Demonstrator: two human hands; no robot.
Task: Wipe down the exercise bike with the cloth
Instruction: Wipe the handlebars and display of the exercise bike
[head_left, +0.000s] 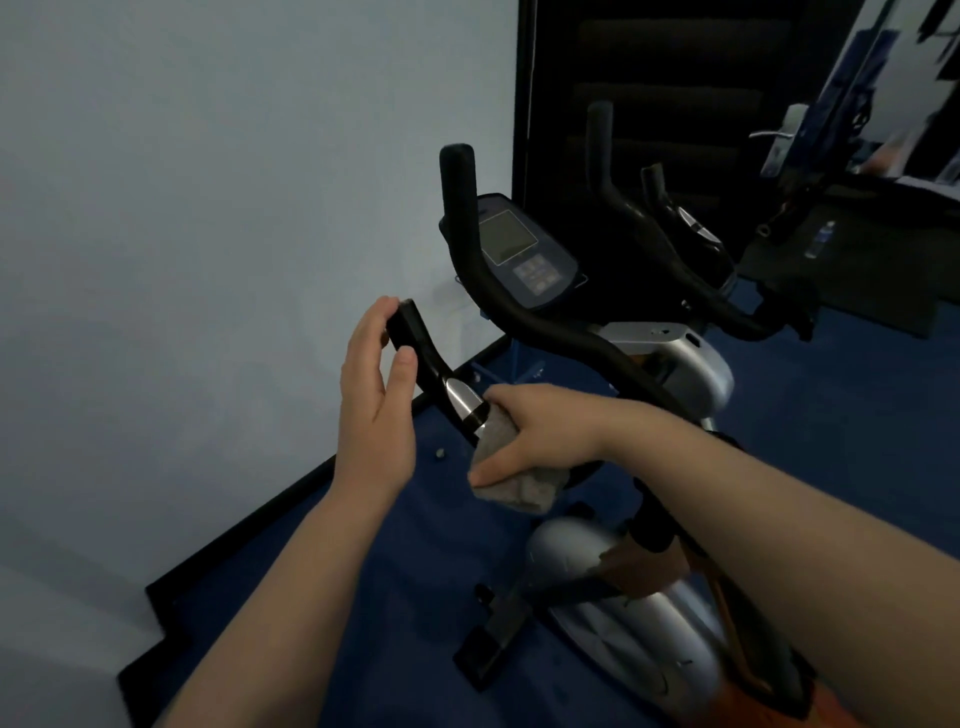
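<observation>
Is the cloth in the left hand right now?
No, the right hand grips the cloth on the handlebar; the left hand holds the bar end.

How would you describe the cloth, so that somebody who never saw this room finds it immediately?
Start at the exercise bike standing on the blue floor by the pale wall. Follow its near handlebar down from the end where the left hand holds it. The cloth is the grey, speckled, crumpled bundle under the right hand, the only soft thing among hard black and silver parts.
</observation>
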